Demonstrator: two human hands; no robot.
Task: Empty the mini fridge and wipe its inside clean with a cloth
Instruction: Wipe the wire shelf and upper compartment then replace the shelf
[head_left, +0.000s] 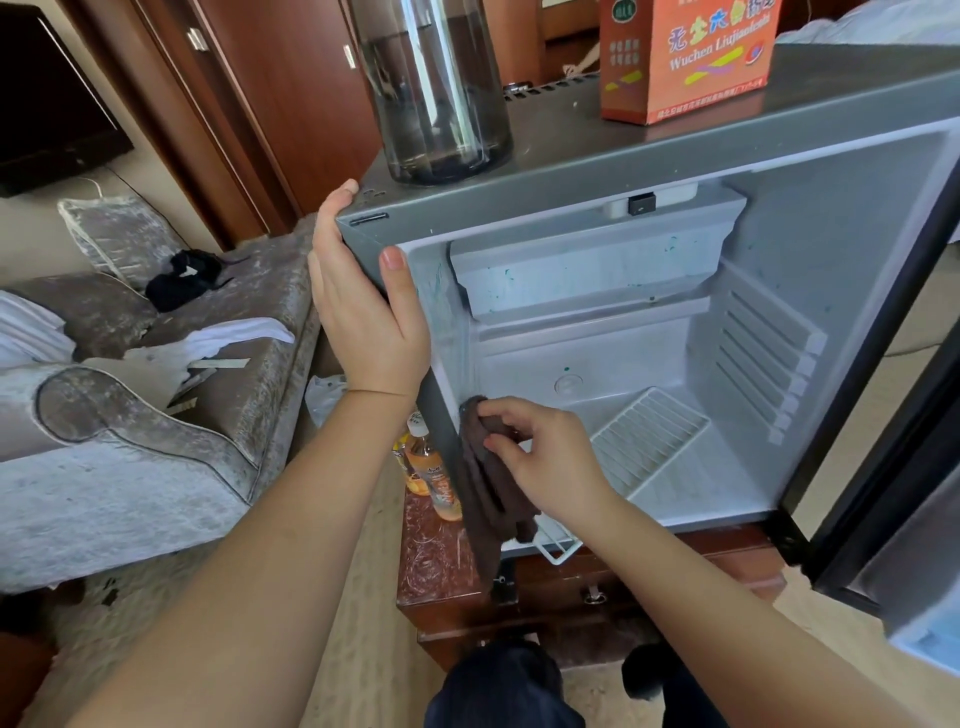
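Left grip (363, 317) clasps, raised; right grip (545, 457) pinches, fingers curled.

1 grey mini fridge (545, 208); 1 clear cylindrical jar (436, 93), its top's front-left corner; 1 orange cardboard box (685, 57), top's back edge; 1 white wire shelf (649, 436); 1 dark brown cloth (483, 493); 2 orange drink bottles (430, 467); 2 hands: left hand (363, 317), right hand (545, 452).

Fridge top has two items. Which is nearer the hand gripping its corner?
The clear jar, at the left front of the mini fridge top, just above the left hand; the orange carton stands farther right and back.
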